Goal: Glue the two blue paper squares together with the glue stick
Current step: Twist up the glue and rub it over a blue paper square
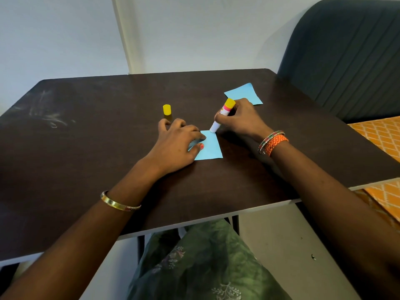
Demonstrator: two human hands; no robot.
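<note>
We see the left hand (176,146) spread flat, pinning the near blue paper square (208,146) on the surface (97,137); right hand (240,120) grips the glue stick (221,116), tip touching its far corner. Second blue paper square (244,94) lies just beyond the right hand, yellow cap (166,110) just beyond the left.

We look from head height, forward and down, close over the dark table (86,148), its far edge meeting the wall (54,40).

The bench (86,148) lies bare on the left and near side; the upright yellow cap (166,109) and far blue paper square (243,93) obstruct beyond.
</note>
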